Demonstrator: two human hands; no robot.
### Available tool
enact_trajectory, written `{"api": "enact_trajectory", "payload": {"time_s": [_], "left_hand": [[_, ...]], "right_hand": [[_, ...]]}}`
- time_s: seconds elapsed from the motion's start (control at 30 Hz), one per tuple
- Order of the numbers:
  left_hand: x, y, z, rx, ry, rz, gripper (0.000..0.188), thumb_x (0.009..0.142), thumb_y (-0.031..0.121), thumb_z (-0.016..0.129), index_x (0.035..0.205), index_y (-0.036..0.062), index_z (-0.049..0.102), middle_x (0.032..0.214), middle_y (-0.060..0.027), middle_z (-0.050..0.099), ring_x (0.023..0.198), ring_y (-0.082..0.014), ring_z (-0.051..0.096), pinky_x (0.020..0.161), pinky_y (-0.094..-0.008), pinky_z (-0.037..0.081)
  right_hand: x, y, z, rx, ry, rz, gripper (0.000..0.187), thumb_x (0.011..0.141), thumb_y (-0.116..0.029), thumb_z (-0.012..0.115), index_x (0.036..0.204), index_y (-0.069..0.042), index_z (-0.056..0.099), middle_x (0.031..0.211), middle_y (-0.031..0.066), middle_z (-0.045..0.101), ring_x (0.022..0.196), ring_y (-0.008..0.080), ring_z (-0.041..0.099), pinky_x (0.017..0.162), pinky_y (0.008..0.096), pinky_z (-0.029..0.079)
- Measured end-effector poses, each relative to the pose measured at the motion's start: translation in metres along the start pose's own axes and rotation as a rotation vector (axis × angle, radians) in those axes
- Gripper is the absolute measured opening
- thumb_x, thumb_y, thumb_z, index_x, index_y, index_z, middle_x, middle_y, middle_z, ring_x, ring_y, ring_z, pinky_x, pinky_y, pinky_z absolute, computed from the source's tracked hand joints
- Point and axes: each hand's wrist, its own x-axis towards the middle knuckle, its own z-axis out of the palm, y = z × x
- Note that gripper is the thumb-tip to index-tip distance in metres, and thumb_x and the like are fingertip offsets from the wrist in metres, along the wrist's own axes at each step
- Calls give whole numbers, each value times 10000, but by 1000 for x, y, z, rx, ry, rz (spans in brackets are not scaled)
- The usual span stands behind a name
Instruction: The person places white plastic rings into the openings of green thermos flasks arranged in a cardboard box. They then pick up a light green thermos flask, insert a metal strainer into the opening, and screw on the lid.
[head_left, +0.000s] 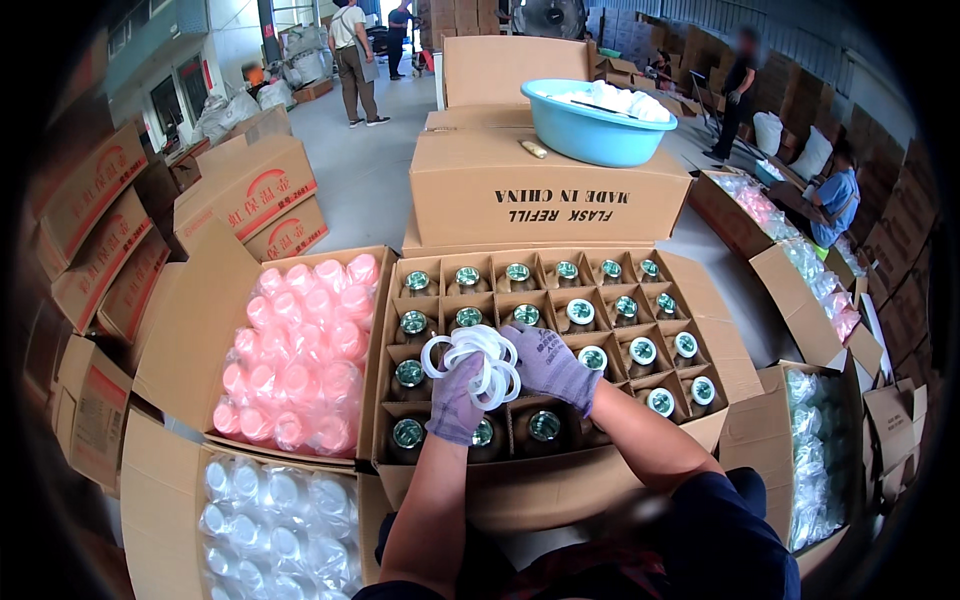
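**Over a divided carton (722, 325), the left hand (462, 395) grasps a bunch of white rings (468, 342)**

Both hands wear purple-grey gloves and hang above the front half of the carton, left of its middle. The left hand's fingers are curled around the rings, which loop out over its top and sides in a loose tangle. The right hand (558, 368) meets the right edge of the bunch, fingers bent and pointing inward; whether it pinches a ring, I cannot tell, since its fingertips are partly hidden.

Beneath, flasks (544, 426) with shiny greenish necks stand upright in cardboard compartments, one to each compartment that can be made out. Toward the right side, several necks carry a white ring, among them a ringed flask (642, 351) right of the right hand. Necks along the left column and the back row are bare.

Just beside the carton on the left, pink cups (347, 342) in clear plastic fill an open box, with whitish wrapped cups (285, 542) in another box nearer the person. Behind the flasks, a light blue basin (598, 142) heaped with white pieces sits on a brown box (470, 178), near a small tan object (533, 149). On the far right, a person in blue (838, 200) sits beside a row of open boxes; at the upper left, another person (352, 50) stands on the grey floor.
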Motion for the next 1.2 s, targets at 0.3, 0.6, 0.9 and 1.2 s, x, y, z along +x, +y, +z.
{"api": "enact_trajectory", "payload": {"time_s": [0.3,0.6,0.9,1.2], "left_hand": [[-14,1,21,-24,11,25,331,940,121,591,1260,40,565,1159,-92,645,1053,-223,645,888,-357,554],[-12,-7,11,5,29,-11,347,943,195,597,1268,75,572,1178,-86,647,1063,-242,642,899,-375,546],[-9,-18,1,530,-7,374,395,924,162,632,1287,38,535,1243,-124,599,1112,-231,620,924,-351,540],[2,-8,8,77,281,142,326,886,143,693,1193,97,593,1101,-64,655,994,-214,659,819,-379,573]], "right_hand": [[-7,0,-10,108,-64,203,192,838,-197,657,966,-66,599,899,154,641,872,363,630,751,452,506],[-7,2,-8,30,131,30,238,868,-202,645,1079,-101,605,972,155,656,900,371,636,778,460,513],[-16,18,-13,191,-61,165,258,901,-287,647,1036,-68,655,912,115,699,824,263,682,745,363,535],[1,9,-26,968,238,657,122,904,-142,667,920,-23,690,733,19,669,678,98,640,597,237,504]]}}
